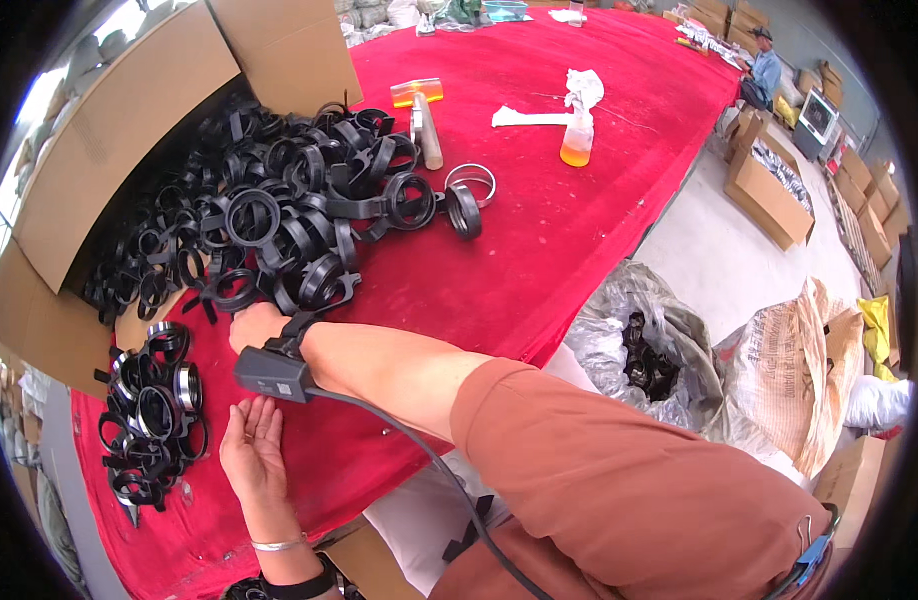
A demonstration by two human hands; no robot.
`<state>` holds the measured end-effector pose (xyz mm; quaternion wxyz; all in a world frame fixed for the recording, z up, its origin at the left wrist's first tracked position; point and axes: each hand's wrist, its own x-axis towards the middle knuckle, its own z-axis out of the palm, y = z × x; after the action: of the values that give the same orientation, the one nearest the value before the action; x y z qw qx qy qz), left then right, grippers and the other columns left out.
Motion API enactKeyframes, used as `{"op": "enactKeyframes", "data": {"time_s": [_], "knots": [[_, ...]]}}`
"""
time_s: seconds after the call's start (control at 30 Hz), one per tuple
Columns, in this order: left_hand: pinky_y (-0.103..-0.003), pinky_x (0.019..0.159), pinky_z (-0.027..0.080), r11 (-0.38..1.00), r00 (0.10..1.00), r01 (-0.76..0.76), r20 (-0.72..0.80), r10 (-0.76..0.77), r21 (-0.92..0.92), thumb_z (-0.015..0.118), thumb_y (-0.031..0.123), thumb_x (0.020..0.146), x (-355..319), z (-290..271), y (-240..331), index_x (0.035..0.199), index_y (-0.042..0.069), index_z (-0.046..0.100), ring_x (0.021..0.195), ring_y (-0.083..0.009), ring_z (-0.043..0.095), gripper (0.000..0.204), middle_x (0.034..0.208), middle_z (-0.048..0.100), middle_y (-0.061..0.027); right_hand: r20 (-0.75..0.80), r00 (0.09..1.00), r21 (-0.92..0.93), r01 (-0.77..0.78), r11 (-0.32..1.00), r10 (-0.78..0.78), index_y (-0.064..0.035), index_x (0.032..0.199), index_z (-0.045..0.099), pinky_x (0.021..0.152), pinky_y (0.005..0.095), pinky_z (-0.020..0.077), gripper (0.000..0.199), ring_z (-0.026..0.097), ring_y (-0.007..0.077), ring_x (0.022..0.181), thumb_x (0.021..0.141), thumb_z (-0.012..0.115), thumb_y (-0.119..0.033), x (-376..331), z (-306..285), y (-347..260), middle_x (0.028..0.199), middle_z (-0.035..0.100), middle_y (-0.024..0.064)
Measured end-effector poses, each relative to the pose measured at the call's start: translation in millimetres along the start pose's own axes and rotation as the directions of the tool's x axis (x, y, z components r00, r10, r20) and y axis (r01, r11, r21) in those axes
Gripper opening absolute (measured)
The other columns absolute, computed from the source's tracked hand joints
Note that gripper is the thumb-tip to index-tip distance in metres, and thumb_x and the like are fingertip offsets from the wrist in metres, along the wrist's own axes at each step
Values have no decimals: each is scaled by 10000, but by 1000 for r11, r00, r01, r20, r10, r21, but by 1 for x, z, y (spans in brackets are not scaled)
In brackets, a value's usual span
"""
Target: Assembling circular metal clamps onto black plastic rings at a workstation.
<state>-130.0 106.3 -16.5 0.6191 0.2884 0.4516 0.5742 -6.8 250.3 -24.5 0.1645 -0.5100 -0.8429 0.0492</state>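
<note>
My left hand [254, 452] is palm up over the red cloth, its fingers loosely extended with nothing in them. Across the cloth reaches my right arm, a dark boxy device on a cable at its wrist. My right hand [256, 326] is at the near edge of a large heap of black ring-shaped clamps [254, 218]; its fingers are turned away and hidden, so a grip cannot be made out. Left of my left hand lies a smaller group of black rings with silver metal bands [157, 412].
An open cardboard box [129, 130] spills the heap onto the red-covered table [539, 250]. A mallet [426, 125], a loose metal ring [471, 184] and a bottle of orange liquid [577, 140] stand beyond. Sacks [779, 370] line the right; a person [764, 72] sits far off.
</note>
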Motion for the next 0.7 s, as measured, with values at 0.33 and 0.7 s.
{"op": "enactKeyframes", "data": {"time_s": [0.33, 0.7], "knots": [[-403, 971, 364, 972, 886, 29, 456, 83, -233, 425, 398, 960, 7, 33, 10, 1171, -16, 469, 1114, -233, 506, 466, 1153, 555, -155, -11, 932, 1000, 6, 13, 362, 47, 973, 574, 578, 354, 502, 217, 622, 242, 633, 851, 561, -132, -97, -93, -26, 738, 615, 146], [-224, 411, 419, 891, 988, -148, 104, 114, 430, 467, 357, 952, 15, 65, 19, 982, -3, 542, 447, -133, 537, 370, 743, 640, -141, -335, 644, -16, -734, 679, 688, -5, 940, 630, 782, 449, 490, 286, 605, 368, 916, 785, 640, -245, -218, -171, 239, 895, 628, 213]]}}
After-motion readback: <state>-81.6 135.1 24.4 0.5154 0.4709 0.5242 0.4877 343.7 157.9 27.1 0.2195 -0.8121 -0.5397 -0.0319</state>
